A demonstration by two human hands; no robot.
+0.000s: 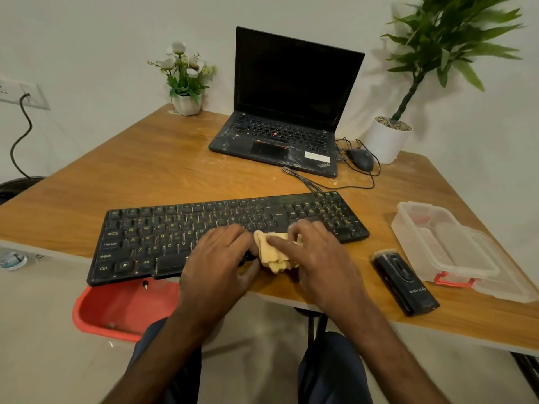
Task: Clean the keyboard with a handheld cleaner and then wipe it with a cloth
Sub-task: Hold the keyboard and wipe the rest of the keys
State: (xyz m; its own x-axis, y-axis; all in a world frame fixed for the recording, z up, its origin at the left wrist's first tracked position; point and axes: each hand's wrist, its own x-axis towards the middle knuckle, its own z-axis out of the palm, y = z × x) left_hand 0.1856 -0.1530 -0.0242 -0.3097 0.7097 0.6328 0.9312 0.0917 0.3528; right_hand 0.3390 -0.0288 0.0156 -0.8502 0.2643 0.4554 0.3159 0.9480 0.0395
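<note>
A black keyboard (pixel 175 234) with yellow lettering lies across the near part of the wooden table (pixel 145 170). A folded yellow cloth (pixel 275 256) sits on its lower right part. My right hand (pixel 318 255) holds the cloth, fingers curled over it, thumb pressing on top. My left hand (pixel 218 258) rests on the keys just left of the cloth, fingertips touching its edge. The black handheld cleaner (pixel 405 282) lies on the table to the right of the keyboard, apart from both hands.
A clear plastic box (pixel 446 246) with a red latch stands at the right edge. An open laptop (pixel 288 112), a wired mouse (pixel 361 158) and two potted plants (pixel 186 80) are at the back. A red bin (pixel 116 310) sits under the table's front edge.
</note>
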